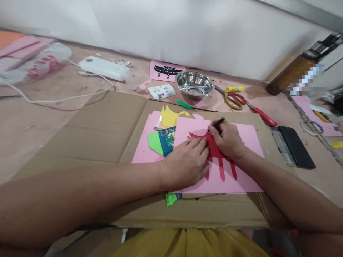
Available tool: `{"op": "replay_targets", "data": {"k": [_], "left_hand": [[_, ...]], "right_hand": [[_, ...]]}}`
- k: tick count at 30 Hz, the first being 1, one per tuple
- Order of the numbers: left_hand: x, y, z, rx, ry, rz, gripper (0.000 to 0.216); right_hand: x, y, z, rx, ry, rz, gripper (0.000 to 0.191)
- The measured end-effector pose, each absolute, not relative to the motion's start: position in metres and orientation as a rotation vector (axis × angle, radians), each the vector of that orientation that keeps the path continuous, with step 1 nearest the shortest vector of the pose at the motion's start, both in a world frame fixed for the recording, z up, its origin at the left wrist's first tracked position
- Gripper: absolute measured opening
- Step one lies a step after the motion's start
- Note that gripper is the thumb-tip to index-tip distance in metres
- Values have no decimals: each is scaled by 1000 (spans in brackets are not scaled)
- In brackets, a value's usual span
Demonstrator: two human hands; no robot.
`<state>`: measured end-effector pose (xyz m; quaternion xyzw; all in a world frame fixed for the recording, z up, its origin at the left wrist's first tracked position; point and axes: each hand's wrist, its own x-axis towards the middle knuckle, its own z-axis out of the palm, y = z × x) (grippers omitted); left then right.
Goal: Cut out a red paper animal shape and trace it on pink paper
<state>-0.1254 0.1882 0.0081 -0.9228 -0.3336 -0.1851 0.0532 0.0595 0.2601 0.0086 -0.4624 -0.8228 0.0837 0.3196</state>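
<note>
A red paper cut-out [214, 150], shaped like an animal with several legs, lies on a pink sheet [249, 135]. My left hand [189, 162] rests flat across its left side, fingers outstretched, pressing it against the sheet. In my right hand [227, 137] is a slim black pen [220, 121], its tip end down by the cut-out's upper edge. The exact tip is hidden by my fingers. Under the pink sheet's left side stick out a yellow paper scrap [168, 117] and a green and blue printed piece [166, 141].
Flattened cardboard [88, 132] lies beneath the work. Behind it stand a steel bowl [194, 84], scissors [235, 100], a yellow glue stick [234, 89] and a black crocodile cut-out on pink paper [166, 70]. Right: red-handled cutter [265, 117], phone [296, 146], brown bottle [292, 73]. Left: white power bank [103, 67].
</note>
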Motion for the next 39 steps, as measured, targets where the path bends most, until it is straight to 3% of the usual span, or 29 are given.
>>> {"op": "replay_targets", "data": {"k": [39], "left_hand": [[-125,190,9,-2870,-1019,-523,38]], "right_hand": [[59,259,7,-1183,-2195,234,18]]}}
